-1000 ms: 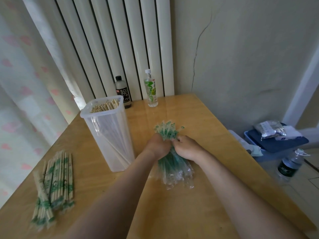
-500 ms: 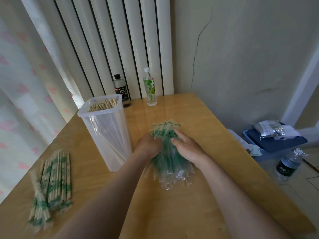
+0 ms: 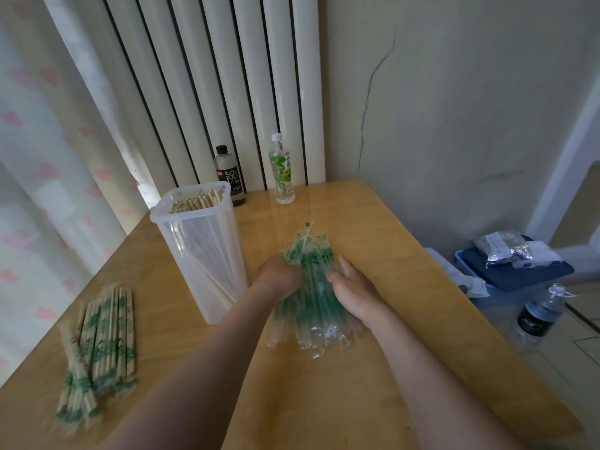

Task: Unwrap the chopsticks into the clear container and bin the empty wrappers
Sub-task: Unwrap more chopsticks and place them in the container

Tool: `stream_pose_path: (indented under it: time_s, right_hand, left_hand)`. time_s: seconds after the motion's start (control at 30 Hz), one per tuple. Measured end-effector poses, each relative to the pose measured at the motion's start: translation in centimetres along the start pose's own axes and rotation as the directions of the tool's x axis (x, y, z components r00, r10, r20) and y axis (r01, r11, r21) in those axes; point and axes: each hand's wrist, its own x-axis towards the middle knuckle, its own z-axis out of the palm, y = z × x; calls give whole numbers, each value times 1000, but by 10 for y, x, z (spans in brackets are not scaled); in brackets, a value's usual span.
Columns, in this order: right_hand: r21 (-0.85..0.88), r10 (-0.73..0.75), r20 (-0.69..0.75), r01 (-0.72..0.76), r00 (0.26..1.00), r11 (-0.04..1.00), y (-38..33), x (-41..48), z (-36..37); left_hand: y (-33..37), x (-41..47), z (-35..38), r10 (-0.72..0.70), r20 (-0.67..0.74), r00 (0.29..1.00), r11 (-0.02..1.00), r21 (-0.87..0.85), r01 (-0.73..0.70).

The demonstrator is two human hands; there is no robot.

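Chopsticks (image 3: 198, 201) stand unwrapped in the clear container (image 3: 201, 254) beside empty wrappers (image 3: 311, 300).

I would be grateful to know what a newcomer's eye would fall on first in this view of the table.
Most striking is the green-printed bundle of empty wrappers in the middle of the table, gripped by the left hand and pressed from the side by the right hand. Just left of it stands the tall clear container with bare chopsticks inside, and a pile of wrapped chopsticks lies near the left edge.
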Motion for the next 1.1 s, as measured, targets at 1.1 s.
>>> stream_pose_path:
  time_s: [1.1]
  right_hand:
    - [126, 18, -285, 19, 959, 992, 20, 2, -7]
  left_hand:
    - [-2, 0, 7, 61, -72, 996, 930, 365, -30]
